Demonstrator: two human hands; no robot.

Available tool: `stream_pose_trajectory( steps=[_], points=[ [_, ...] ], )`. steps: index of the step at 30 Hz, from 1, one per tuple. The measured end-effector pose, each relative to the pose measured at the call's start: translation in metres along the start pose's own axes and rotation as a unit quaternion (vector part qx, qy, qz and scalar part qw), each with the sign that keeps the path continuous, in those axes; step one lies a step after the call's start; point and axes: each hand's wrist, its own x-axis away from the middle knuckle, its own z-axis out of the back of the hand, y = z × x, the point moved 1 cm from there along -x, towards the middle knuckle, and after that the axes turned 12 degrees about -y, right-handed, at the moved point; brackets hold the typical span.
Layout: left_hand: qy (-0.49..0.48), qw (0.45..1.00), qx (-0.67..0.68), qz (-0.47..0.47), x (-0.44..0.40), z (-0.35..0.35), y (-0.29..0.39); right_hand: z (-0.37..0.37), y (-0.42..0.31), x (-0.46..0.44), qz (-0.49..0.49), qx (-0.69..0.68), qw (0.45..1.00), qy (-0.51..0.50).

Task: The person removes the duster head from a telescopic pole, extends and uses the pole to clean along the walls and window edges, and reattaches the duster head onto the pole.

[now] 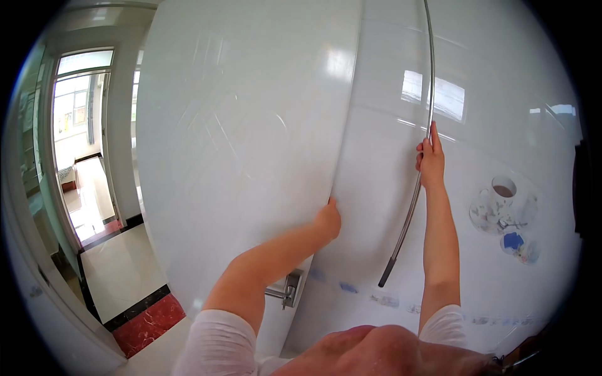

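My right hand (431, 161) is closed round a long thin metal pole (409, 220), with one finger stretched up along it. The pole runs upright in front of the tiled wall, and its top leaves the view. A dark sleeve (387, 273) covers its lower end, which hangs free. My left hand (328, 219) grips the edge of a white door (251, 125), its fingertips hidden behind that edge. Below this hand, a metal door handle (290, 289) is partly covered by my left arm.
Glossy white wall tiles (382, 69) carry a printed cup picture (503, 188) and a patterned border. At left, a doorway (84, 144) opens to a bright room. A red marble strip (149, 321) crosses the pale floor (122, 269).
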Motion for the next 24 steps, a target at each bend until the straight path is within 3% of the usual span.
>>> stream_pose_trajectory(
  steps=[4,12,16,18,22,24],
  points=[
    [0.023,0.998,0.012,0.055,0.003,0.0,0.007,-0.021,-0.017,-0.062,0.007,-0.003,1.0,-0.029],
    [0.104,0.994,-0.029,0.035,0.073,-0.005,0.023,-0.114,-0.018,-0.147,0.055,0.02,0.993,-0.102],
    [0.077,0.997,-0.001,0.023,0.126,-0.012,0.029,-0.162,-0.012,-0.195,0.109,0.083,0.984,-0.111],
    [0.3,0.953,0.018,0.04,0.157,-0.019,0.029,-0.184,-0.015,-0.213,0.109,0.08,0.983,-0.124],
    [0.309,0.945,0.076,0.068,0.207,-0.019,0.036,-0.221,-0.019,-0.214,0.081,0.144,0.966,-0.198],
    [0.32,0.938,0.083,0.101,0.233,-0.013,0.036,-0.251,0.01,-0.217,0.093,0.11,0.967,-0.211]
  ],
)
